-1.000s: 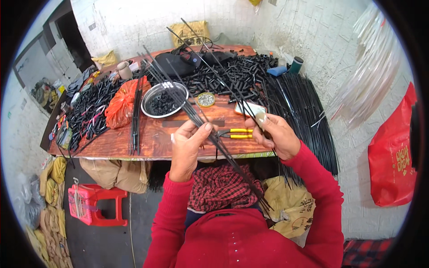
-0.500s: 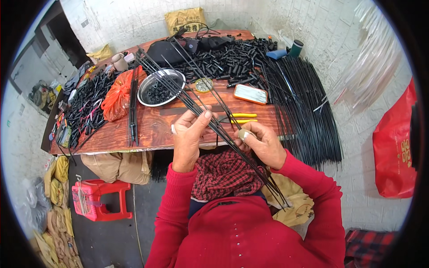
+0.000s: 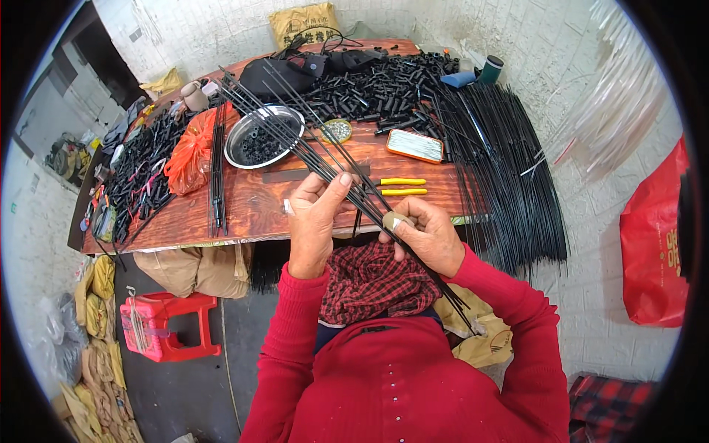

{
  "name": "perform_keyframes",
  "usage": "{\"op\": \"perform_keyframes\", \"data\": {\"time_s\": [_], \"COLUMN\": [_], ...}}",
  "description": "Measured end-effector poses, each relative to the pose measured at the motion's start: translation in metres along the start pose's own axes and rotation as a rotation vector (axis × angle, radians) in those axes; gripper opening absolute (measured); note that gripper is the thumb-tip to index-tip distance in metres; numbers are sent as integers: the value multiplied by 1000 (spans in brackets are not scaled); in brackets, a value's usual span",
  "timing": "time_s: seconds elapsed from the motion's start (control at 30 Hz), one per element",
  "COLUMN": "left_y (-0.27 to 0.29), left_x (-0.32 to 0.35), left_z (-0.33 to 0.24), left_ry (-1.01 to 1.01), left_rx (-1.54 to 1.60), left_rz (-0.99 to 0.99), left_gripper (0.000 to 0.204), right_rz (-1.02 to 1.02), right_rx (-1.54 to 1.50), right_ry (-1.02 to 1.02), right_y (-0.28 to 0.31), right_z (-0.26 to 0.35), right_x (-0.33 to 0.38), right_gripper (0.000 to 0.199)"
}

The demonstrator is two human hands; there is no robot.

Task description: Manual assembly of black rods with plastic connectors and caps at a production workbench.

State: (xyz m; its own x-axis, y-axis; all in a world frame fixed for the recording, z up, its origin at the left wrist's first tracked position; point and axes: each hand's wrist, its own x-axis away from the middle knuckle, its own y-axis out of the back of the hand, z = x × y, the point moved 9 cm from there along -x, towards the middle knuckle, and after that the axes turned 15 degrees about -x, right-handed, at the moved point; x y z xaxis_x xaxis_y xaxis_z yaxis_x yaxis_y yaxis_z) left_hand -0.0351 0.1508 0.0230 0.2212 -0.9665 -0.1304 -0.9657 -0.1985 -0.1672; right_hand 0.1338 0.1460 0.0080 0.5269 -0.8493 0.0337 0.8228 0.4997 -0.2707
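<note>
Plainly, the red top [image 3: 391, 384] is filling the foreground and covering the near edge of a checked cloth [image 3: 380, 286]. Just beyond, the right hand [image 3: 426, 235] is pinching a bundle of thin black rods [image 3: 369, 204] between thumb and fingers, some fingertips curling out of my sight. Slightly farther up, the left hand [image 3: 313, 223] is clamping its thumb and fingers on the same rods. The bundle is slanting across the front of the table [image 3: 177, 219], its far ends crossing a metal bowl [image 3: 228, 142] and masking some dark contents. Yellow-handled pliers [image 3: 402, 181] are lying past the hands, their heads disappearing behind the rods. Farther back, short black pieces [image 3: 369, 96] are overlapping too densely to tell apart, and a yellow sack [image 3: 304, 26] is standing behind, its base being hidden.
</note>
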Motion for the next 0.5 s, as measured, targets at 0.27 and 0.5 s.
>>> {"op": "perform_keyframes", "data": {"time_s": [0.27,0.5], "left_y": [2,-11], "left_x": [0,8], "left_z": [2,4], "left_ry": [21,42], "left_rx": [4,-39], "left_rz": [-19,109], "left_gripper": [26,30], "right_rz": [-61,-78], "right_rx": [72,-40], "right_ry": [103,130], "right_y": [1,5], "right_z": [14,26], "right_x": [-8,-29], "right_gripper": [12,15]}}
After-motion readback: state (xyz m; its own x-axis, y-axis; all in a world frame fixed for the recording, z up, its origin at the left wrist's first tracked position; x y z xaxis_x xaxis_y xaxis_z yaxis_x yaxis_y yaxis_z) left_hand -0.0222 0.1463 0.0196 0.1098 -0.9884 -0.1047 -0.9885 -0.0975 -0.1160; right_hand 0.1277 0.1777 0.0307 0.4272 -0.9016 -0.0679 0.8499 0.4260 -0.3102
